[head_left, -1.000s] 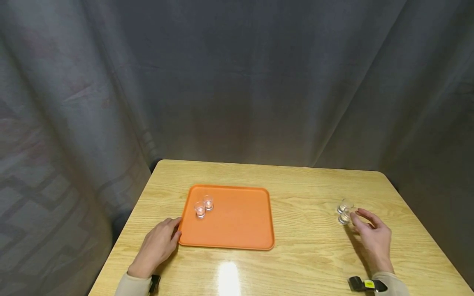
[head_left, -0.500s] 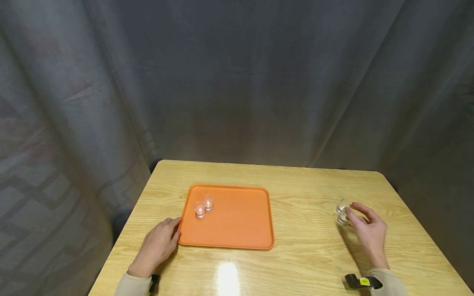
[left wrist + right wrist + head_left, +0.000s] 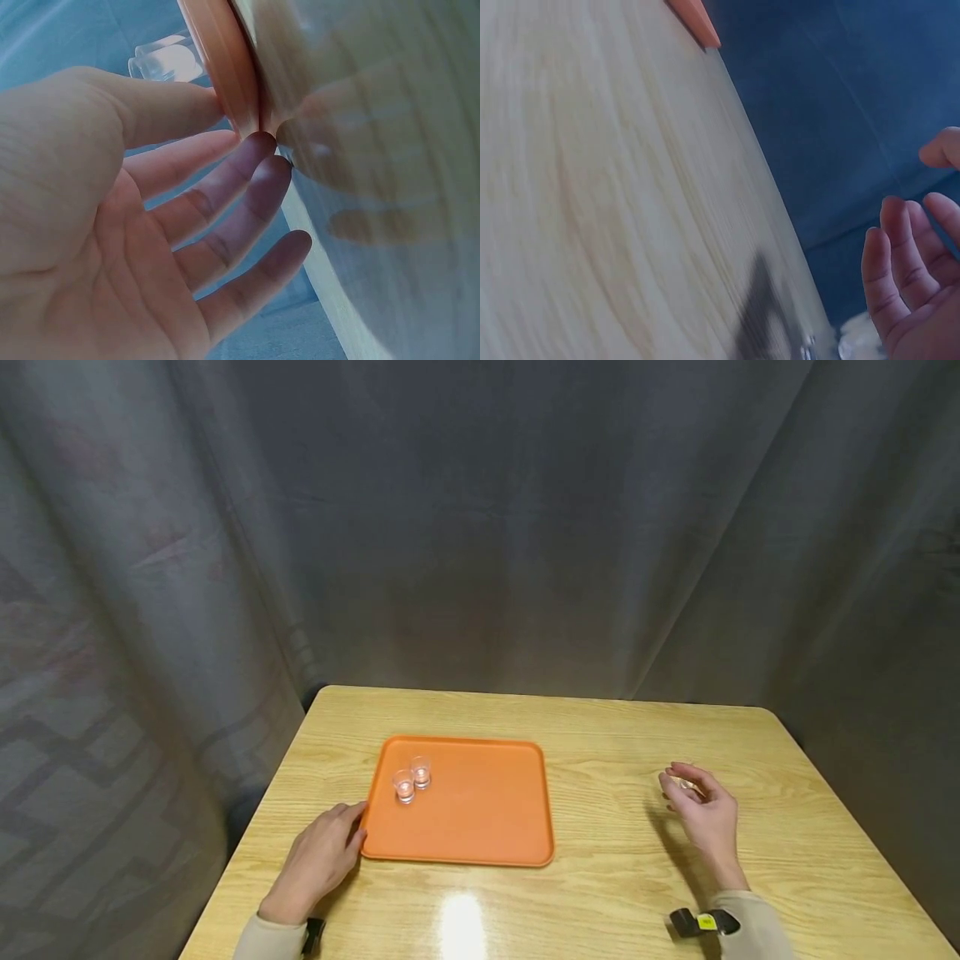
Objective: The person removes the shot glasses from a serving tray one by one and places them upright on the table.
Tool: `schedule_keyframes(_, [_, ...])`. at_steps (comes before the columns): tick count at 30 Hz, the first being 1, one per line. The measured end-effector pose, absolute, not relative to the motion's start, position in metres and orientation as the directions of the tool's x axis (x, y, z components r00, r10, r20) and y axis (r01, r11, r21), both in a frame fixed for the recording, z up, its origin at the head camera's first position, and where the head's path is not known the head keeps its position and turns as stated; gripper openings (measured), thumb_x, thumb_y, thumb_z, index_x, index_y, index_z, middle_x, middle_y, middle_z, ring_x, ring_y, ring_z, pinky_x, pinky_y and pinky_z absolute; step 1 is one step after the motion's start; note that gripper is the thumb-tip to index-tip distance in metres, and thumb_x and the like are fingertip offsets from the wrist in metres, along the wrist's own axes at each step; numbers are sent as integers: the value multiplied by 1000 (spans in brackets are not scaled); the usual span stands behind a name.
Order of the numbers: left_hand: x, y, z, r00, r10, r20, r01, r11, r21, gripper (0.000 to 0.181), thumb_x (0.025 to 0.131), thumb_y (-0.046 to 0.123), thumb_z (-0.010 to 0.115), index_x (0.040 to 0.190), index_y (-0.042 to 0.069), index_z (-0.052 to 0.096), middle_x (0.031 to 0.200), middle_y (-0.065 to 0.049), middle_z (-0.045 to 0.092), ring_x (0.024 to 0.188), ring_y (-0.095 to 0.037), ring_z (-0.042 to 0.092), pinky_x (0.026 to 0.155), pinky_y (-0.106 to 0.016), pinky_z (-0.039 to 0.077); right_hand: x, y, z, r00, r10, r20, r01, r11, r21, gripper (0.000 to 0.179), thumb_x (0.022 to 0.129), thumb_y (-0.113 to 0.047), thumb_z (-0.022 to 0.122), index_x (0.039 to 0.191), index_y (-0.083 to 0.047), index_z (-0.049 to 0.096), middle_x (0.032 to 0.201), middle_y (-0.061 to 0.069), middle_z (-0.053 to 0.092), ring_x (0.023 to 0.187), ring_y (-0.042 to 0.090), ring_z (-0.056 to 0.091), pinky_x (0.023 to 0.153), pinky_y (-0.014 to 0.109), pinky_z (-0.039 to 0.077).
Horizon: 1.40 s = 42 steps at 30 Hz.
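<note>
My left hand [image 3: 318, 858] rests against the left edge of an orange tray [image 3: 487, 810], thumb and fingertips touching its side. In the left wrist view those fingers [image 3: 206, 232] are fairly straight and spread. Two small clear shot glasses [image 3: 412, 779] stand side by side on the tray's left part; one glass [image 3: 169, 60] shows beyond the rim in the left wrist view. Over the table at right is my right hand [image 3: 705, 818], fingers loosely curved and apart from the thumb, nothing seen between them. Clear glass [image 3: 861, 337] shows behind it; most of that glassware is hidden.
A light wooden table [image 3: 607, 827] bears everything, its far edge meeting a dark grey curtain [image 3: 480, 543]. Bright glare lies on the table near the front. A small dark device with a yellow label [image 3: 707, 922] sits on my right wrist.
My right hand has moved left from the right side of the two glasses and now covers most of them in the head view. The left hand and tray stay put.
</note>
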State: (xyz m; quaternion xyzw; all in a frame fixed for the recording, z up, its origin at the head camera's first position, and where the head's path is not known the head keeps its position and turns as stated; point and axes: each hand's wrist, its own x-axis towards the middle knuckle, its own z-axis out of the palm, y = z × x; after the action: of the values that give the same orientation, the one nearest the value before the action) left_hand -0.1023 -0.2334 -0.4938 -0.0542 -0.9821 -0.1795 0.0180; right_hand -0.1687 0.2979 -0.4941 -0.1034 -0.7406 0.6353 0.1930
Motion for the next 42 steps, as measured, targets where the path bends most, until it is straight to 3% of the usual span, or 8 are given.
schedule_keyframes(5, [-102, -234, -494, -993, 98, 63, 114, 930, 348, 43, 99, 13, 73, 139, -2, 67, 116, -16, 73, 104, -34, 72, 86, -53, 60, -171, 281, -497, -926, 343, 156, -94, 190, -977, 18, 96, -4, 77, 113, -7, 77, 94, -21, 74, 67, 0, 71, 62, 14, 57])
schedule_keyframes(9, [-102, -234, -494, -994, 98, 55, 111, 932, 346, 43, 99, 13, 73, 139, -1, 67, 115, -15, 73, 103, -34, 72, 86, -52, 60, -173, 267, -499, -941, 313, 124, -64, 196, -979, 16, 97, -8, 78, 111, -16, 77, 94, -23, 74, 69, 1, 71, 62, 15, 58])
schedule_keyframes(18, [-101, -234, -495, -995, 92, 48, 103, 931, 349, 43, 99, 13, 73, 140, -1, 67, 117, -15, 73, 105, -34, 72, 87, -53, 60, -178, 241, -504, -961, 265, 83, -32, 191, -981, 30, 97, -10, 78, 122, 5, 72, 92, -21, 75, 68, 0, 69, 59, 16, 54])
schedule_keyframes(28, [-101, -233, -495, -994, 90, 65, 107, 932, 345, 43, 99, 12, 73, 139, -2, 67, 118, -16, 73, 106, -35, 72, 87, -53, 60, -183, 211, -505, -977, 192, 93, -53, 205, -977, 33, 96, -8, 78, 124, 7, 71, 98, -18, 76, 65, 1, 66, 53, 17, 48])
schedule_keyframes(36, [-102, -231, -496, -992, 95, 78, 116, 932, 344, 42, 98, 11, 74, 138, -2, 68, 118, -17, 73, 107, -36, 72, 89, -54, 60, -187, 197, -502, -981, 156, 110, -81, 184, -980, 36, 96, -9, 79, 127, 6, 71, 87, -16, 76, 67, 2, 67, 55, 17, 48])
schedule_keyframes(39, [-103, -231, -496, -994, 90, 68, 108, 932, 345, 43, 98, 11, 73, 138, -2, 67, 119, -17, 73, 108, -36, 72, 90, -54, 60, -188, 191, -501, -986, 138, 94, -69, 178, -982, 36, 95, -11, 79, 127, 4, 72, 91, -15, 76, 68, 3, 68, 56, 17, 48])
schedule_keyframes(42, [-103, -232, -496, -994, 89, 59, 104, 933, 344, 43, 99, 11, 73, 139, -2, 67, 118, -16, 73, 108, -36, 72, 90, -54, 60, -189, 182, -501, -988, 122, 91, -68, 178, -982, 34, 95, -10, 79, 126, 4, 72, 102, -4, 78, 71, 4, 70, 56, 17, 47])
